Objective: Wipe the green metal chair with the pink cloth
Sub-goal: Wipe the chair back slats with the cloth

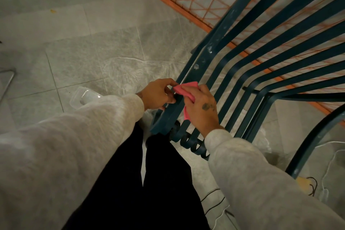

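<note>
The green metal chair (265, 46) fills the right half of the view, its long flat slats running from upper right down to curled ends near my legs. My right hand (202, 108) grips the pink cloth (183, 90), folded over one of the outer slats. My left hand (158, 93) curls round the outermost slat just left of the cloth, its fingertips touching the cloth's edge. Part of the cloth hangs down behind the slat under my right palm.
An orange wire-mesh frame (186, 5) lies on the tiled floor behind the chair. A clear plastic container (82, 97) sits on the floor at my left sleeve. Thin plastic sheeting is spread under the chair. Cables (313, 186) lie at lower right.
</note>
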Demonstrator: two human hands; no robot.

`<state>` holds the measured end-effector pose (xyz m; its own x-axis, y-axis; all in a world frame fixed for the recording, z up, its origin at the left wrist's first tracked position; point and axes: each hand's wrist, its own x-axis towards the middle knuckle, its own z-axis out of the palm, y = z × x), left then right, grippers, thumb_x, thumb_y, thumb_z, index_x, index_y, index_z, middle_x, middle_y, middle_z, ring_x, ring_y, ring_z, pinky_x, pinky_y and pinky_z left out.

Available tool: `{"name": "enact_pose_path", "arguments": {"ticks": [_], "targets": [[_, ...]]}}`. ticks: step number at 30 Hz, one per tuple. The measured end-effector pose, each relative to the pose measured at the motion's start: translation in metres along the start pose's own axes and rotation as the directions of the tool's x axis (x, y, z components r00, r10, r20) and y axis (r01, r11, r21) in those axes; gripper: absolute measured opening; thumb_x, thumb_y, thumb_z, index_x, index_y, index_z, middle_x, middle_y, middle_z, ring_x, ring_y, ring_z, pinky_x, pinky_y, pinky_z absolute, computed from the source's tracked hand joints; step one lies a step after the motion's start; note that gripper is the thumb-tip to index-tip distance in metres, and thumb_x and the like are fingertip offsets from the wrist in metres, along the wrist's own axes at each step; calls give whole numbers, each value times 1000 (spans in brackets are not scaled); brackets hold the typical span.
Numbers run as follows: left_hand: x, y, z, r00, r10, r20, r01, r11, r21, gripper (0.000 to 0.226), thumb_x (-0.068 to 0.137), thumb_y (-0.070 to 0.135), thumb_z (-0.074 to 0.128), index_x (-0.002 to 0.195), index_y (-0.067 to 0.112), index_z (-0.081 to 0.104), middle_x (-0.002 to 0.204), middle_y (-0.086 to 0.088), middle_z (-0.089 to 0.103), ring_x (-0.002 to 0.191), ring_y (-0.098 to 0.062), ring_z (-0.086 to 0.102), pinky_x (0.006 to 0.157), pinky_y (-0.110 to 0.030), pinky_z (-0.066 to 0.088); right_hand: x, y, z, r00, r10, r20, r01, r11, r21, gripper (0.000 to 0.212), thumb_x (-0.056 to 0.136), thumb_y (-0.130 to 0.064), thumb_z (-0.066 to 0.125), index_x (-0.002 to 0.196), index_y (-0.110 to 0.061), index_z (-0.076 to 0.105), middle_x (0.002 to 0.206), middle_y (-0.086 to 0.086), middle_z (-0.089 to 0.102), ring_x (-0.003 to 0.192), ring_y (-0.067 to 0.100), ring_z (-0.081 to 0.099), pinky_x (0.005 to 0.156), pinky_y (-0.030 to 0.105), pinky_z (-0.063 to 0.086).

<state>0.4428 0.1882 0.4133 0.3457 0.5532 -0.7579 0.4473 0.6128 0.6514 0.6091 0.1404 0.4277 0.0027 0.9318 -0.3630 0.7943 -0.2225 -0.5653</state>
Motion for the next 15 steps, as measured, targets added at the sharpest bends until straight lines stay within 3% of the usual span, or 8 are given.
{"name": "enact_pose_path", "arguments": {"ticks": [6, 10, 13, 15], "targets": [[0, 0, 0, 1000, -2, 0, 2, 1000, 8, 46, 86, 2, 69, 126, 21, 58, 105, -7, 66, 96, -23, 69, 75, -40, 63, -6, -7, 7, 998, 51, -47, -50, 998, 33, 38, 98, -14, 61, 135, -18, 61, 128, 9, 54, 112, 23, 58, 103, 26, 45], [-1, 1, 0, 1000, 5, -3, -5, 1000, 15, 47, 87, 2, 68, 128, 22, 58, 104, -6, 66, 97, -22, 68, 77, -40, 62, -16, -4, 8, 1000, 28, 1, -28, 998, 55, 35, 97, -15, 62, 131, -23, 65, 127, 4, 57, 111, 15, 56, 100, 12, 34], [-1, 1, 0, 1000, 7, -6, -6, 1000, 26, 46, 86, 3, 69, 127, 21, 58, 103, -5, 67, 96, -23, 69, 76, -40, 63, 0, -2, 1, 999, 42, -25, -41, 998, 42, 33, 97, -16, 61, 129, -24, 67, 124, 2, 58, 113, 17, 57, 102, 22, 43], [-1, 0, 0, 1000, 12, -4, -12, 999, 40, 46, 87, 4, 69, 128, 21, 57, 105, -7, 67, 95, -24, 69, 75, -41, 63, 8, -3, -3, 996, 68, -61, -65, 997, 45, 33, 97, -16, 62, 129, -22, 67, 125, 3, 58, 114, 17, 56, 99, 20, 41]]}}
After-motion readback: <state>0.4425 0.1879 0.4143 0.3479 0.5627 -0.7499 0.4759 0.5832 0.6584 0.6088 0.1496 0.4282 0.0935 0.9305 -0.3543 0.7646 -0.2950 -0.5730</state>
